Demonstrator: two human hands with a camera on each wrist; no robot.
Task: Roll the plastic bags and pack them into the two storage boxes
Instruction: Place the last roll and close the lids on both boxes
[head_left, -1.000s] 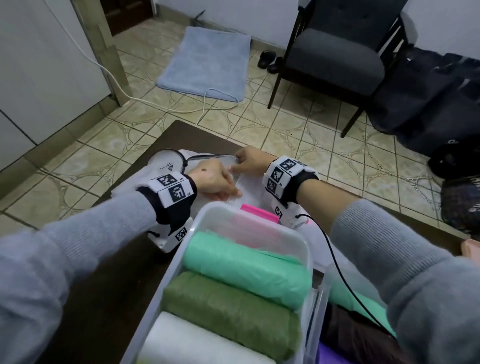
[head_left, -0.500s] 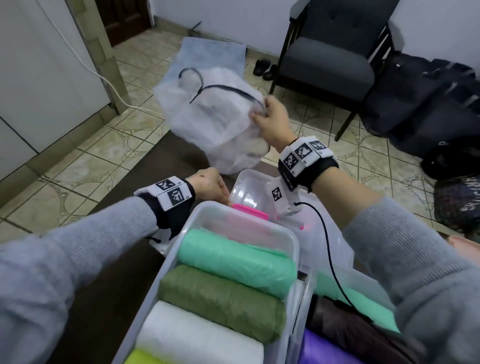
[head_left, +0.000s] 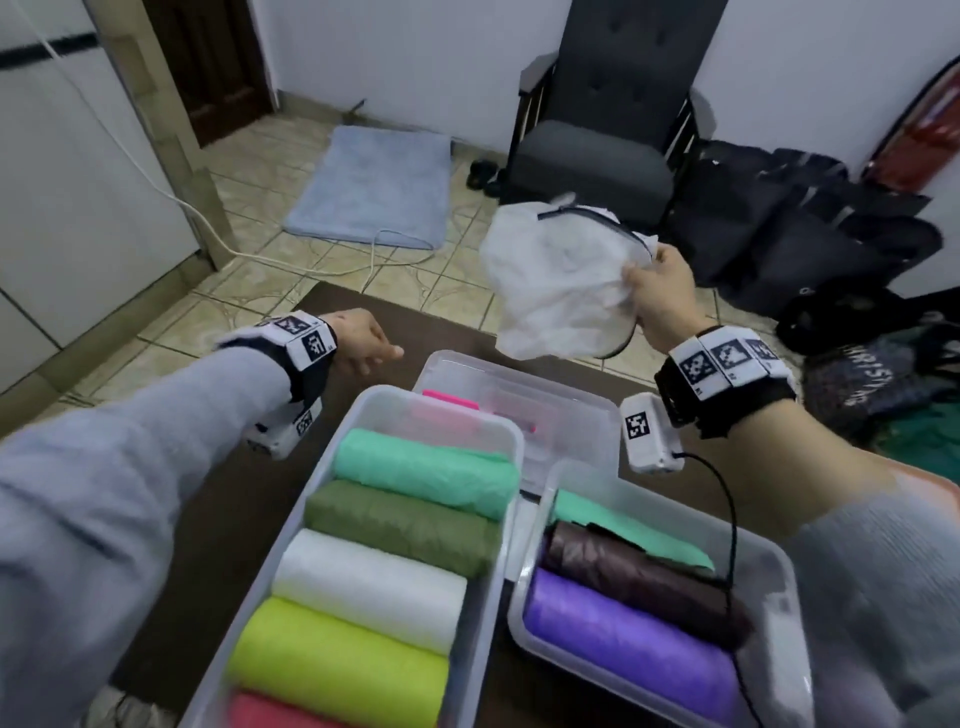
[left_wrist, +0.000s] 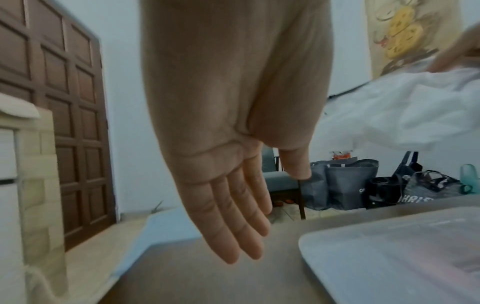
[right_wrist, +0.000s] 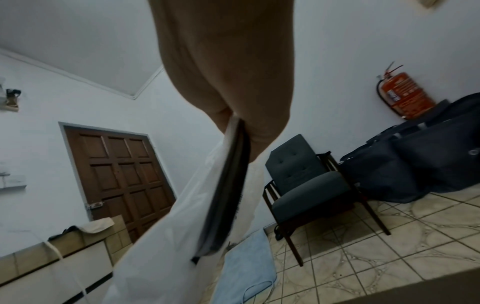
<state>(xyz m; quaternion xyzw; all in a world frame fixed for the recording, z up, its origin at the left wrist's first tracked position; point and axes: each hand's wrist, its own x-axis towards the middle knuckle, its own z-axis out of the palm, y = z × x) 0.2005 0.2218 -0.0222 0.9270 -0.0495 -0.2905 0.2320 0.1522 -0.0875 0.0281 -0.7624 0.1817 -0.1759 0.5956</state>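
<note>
One raised right hand (head_left: 657, 293) pinches bag (head_left: 556, 291).

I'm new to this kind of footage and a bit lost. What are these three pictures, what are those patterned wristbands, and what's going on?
No robot here: a person wears three cameras. The bands are marked straps holding the wrist cameras. The head view looks down on a brown table with two clear storage boxes of rolled bags and a lid. The left wrist view shows the left hand, open and empty. The right hand holds a crumpled white plastic bag in the air; the right wrist view shows it close up.
</note>
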